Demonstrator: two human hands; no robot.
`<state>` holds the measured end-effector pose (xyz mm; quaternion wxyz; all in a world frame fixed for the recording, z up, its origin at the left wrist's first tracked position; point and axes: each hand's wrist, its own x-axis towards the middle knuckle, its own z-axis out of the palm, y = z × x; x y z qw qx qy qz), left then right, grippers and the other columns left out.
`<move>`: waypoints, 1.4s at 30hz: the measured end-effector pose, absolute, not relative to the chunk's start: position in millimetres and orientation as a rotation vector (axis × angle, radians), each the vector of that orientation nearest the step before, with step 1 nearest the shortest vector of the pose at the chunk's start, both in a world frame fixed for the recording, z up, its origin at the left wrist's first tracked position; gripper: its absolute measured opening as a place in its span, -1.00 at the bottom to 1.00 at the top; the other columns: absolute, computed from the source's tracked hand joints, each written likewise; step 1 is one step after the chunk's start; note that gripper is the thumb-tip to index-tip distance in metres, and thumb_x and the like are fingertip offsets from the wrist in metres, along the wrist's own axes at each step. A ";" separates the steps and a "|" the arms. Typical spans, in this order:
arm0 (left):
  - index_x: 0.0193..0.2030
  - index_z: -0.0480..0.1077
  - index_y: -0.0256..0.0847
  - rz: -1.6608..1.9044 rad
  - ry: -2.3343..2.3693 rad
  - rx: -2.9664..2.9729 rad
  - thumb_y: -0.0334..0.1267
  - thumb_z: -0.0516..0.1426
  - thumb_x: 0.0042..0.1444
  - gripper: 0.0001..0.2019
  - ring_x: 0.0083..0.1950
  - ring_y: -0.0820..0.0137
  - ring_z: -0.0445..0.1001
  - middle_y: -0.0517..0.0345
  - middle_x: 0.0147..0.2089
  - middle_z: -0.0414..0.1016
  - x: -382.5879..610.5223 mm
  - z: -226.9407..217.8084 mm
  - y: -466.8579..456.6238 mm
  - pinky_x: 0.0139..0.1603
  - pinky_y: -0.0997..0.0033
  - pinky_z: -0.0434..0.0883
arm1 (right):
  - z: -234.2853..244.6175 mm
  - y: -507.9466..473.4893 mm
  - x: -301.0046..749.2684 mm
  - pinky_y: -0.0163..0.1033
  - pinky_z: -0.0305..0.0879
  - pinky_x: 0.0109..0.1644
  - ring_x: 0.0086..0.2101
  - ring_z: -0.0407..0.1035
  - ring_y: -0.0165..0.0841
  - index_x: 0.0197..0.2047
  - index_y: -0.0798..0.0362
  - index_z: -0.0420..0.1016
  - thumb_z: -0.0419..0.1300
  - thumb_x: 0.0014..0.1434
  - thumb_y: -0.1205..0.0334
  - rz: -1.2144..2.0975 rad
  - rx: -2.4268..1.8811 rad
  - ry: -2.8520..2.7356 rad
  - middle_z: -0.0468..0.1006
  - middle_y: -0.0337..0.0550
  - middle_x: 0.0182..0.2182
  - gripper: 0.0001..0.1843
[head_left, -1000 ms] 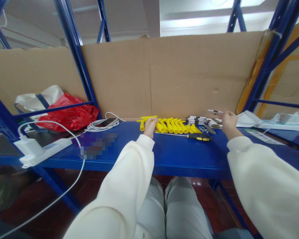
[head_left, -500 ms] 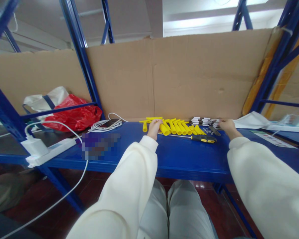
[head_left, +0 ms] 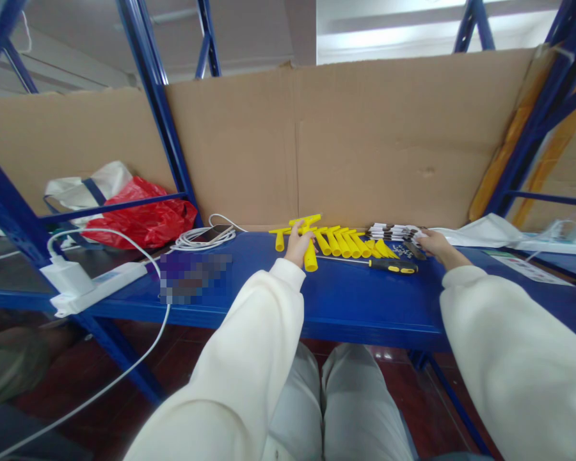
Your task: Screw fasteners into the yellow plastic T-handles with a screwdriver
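My left hand is closed around a yellow T-shaped plastic handle, lifted a little off the shelf with its round grip pointing towards me. Beside it on the left lies another yellow T-shaped handle. Several more yellow handles lie in a row to its right. My right hand pinches a small white-and-dark piece at the end of a stack of such pieces; its exact kind is too small to make out. Small yellow wedge-shaped pieces lie between the row and the stack.
A black-and-yellow screwdriver lies in front of the row, near small metal bits. Coiled white cable, a phone, a power strip and a red bag are to the left. Cardboard stands behind.
My left hand has lifted one yellow handle out of the row, its crossbar now raised and its grip nearer me. My right hand has shifted slightly at the stack.
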<state>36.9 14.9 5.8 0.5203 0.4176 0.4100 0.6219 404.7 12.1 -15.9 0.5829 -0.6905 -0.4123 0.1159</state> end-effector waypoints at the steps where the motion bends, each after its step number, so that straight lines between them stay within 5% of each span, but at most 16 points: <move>1: 0.44 0.40 -0.08 1.502 0.970 0.996 -0.51 0.27 -0.02 -0.19 -0.57 0.42 0.35 0.42 -0.49 0.34 37.1 5.3 14.8 -0.40 0.40 0.48 | -13.9 11.5 401.8 -0.11 0.38 -0.31 -0.41 0.41 -0.20 -0.21 0.11 0.65 0.39 0.03 0.32 0.254 -1.673 -0.958 0.45 -0.19 -0.54 -0.80; 4: 0.48 0.37 -0.09 1.513 0.932 0.973 -0.50 0.27 -0.02 -0.15 -0.60 0.43 0.32 0.45 -0.54 0.29 37.7 2.4 16.4 -0.50 0.44 0.37 | -5.4 10.1 394.0 -0.07 0.46 -0.17 -0.33 0.49 -0.15 -0.19 0.10 0.66 0.33 0.05 0.37 0.171 -1.818 -0.977 0.55 -0.12 -0.46 -0.79; 8: 0.32 0.47 -0.09 1.491 0.942 0.982 -0.44 0.31 0.03 -0.34 -0.62 0.42 0.34 0.43 -0.54 0.32 37.3 -0.1 20.3 -0.47 0.41 0.39 | 6.6 3.3 384.2 -0.11 0.48 -0.14 -0.34 0.47 -0.19 -0.39 0.00 0.59 0.35 0.08 0.31 0.120 -1.743 -1.090 0.49 -0.20 -0.54 -0.96; 11: 0.10 0.48 -0.12 1.480 0.976 1.014 -0.44 0.30 0.06 -0.57 -0.60 0.43 0.40 0.40 -0.53 0.37 37.8 -0.4 22.3 -0.48 0.45 0.37 | 13.6 -12.0 369.3 -0.15 0.49 -0.16 -0.34 0.48 -0.21 -0.49 -0.04 0.58 0.48 0.09 0.08 0.255 -1.643 -1.342 0.50 -0.20 -0.57 -0.75; 14: -0.08 0.46 -0.11 1.436 0.963 1.028 -0.43 0.31 0.09 -0.72 -0.60 0.43 0.40 0.38 -0.55 0.37 39.1 -1.7 23.0 -0.48 0.46 0.35 | 17.1 -30.8 350.3 -0.13 0.52 -0.07 -0.25 0.54 -0.17 -0.50 -0.05 0.61 0.63 -0.08 -0.06 0.471 -1.591 -1.661 0.65 -0.15 -0.44 -0.63; 18: -0.13 0.48 -0.10 1.323 0.973 1.088 -0.37 0.33 0.09 -0.78 -0.57 0.37 0.46 0.29 -0.52 0.45 40.0 -5.0 22.6 -0.38 0.36 0.48 | 14.1 -42.1 339.5 -0.13 0.52 -0.10 -0.21 0.59 -0.09 -0.44 -0.06 0.69 0.67 -0.23 0.09 0.619 -1.697 -1.950 0.71 -0.14 -0.36 -0.68; 22: -0.21 0.50 -0.12 1.228 0.955 1.148 -0.28 0.28 0.05 -0.85 -0.63 0.35 0.39 0.24 -0.61 0.41 38.3 -7.4 23.6 -0.47 0.32 0.49 | 5.3 -36.6 345.9 -0.12 0.46 -0.22 -0.32 0.55 -0.10 -0.48 -0.07 0.65 0.57 -0.21 0.18 0.447 -1.785 -2.050 0.68 -0.16 -0.44 -0.78; 28: -0.48 0.41 -0.07 1.047 0.820 1.142 -0.27 0.26 -0.13 -0.91 -0.70 0.38 0.29 0.23 -0.73 0.25 32.4 -10.5 29.3 -0.62 0.39 0.37 | -1.7 -31.7 348.6 -0.13 0.39 -0.15 -0.28 0.52 -0.12 -0.37 -0.09 0.57 0.45 -0.12 0.24 0.019 -1.806 -2.056 0.67 -0.16 -0.39 -0.80; 34: -0.36 0.55 -0.11 1.116 0.904 1.142 -0.31 0.24 -0.21 -0.81 -0.67 0.31 0.34 0.21 -0.71 0.31 30.9 -12.7 30.7 -0.56 0.28 0.47 | -1.1 -34.7 348.6 -0.01 0.19 0.04 -0.10 0.48 -0.02 -0.05 -0.03 0.61 0.27 0.07 0.29 -0.550 -1.891 -1.894 0.70 0.03 -0.18 -0.67; 42: -0.40 0.47 -0.09 1.065 0.954 1.111 -0.30 0.24 -0.13 -0.90 -0.68 0.34 0.30 0.21 -0.71 0.29 28.2 -15.5 34.7 -0.59 0.35 0.38 | 0.4 -41.9 359.9 0.10 0.14 0.07 -0.07 0.38 0.02 -0.10 0.02 0.72 0.18 0.15 0.30 -0.693 -1.775 -1.723 0.67 0.15 -0.13 -0.67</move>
